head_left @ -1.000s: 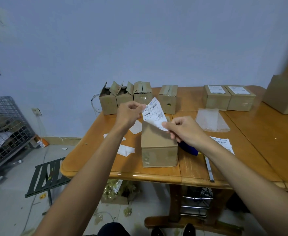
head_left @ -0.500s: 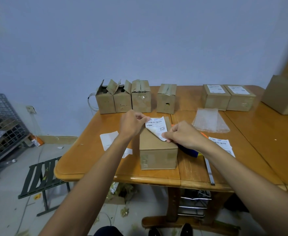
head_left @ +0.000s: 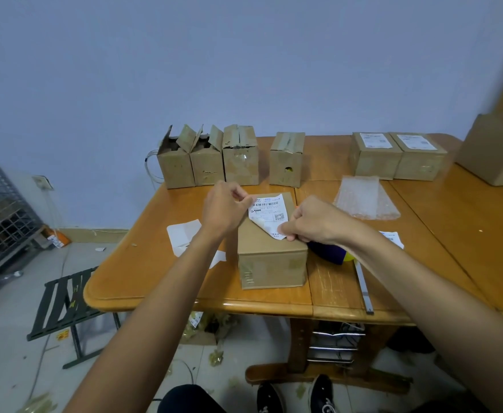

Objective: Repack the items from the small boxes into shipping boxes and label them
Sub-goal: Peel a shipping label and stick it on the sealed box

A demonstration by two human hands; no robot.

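Observation:
A closed brown shipping box (head_left: 271, 263) stands near the table's front edge. A white shipping label (head_left: 267, 214) with a barcode lies partly down on its top, the near left corner still curled up. My left hand (head_left: 223, 208) pinches the label's far left corner. My right hand (head_left: 312, 223) pinches its near right corner. Several small brown boxes (head_left: 208, 162) stand in a row at the back, two with flaps open. Two labelled shipping boxes (head_left: 396, 158) sit at the back right.
White backing papers (head_left: 183, 235) lie left of the box. A bubble-wrap sheet (head_left: 363, 198), another label (head_left: 391, 237), a blue and yellow tape dispenser (head_left: 330, 253) and a metal ruler (head_left: 363, 284) lie right of it. A large carton (head_left: 494, 150) stands far right. A folding stool (head_left: 65, 305) is below left.
Both hands have brought the label down from the air onto the top of the shipping box, and it now lies flatter against the cardboard.

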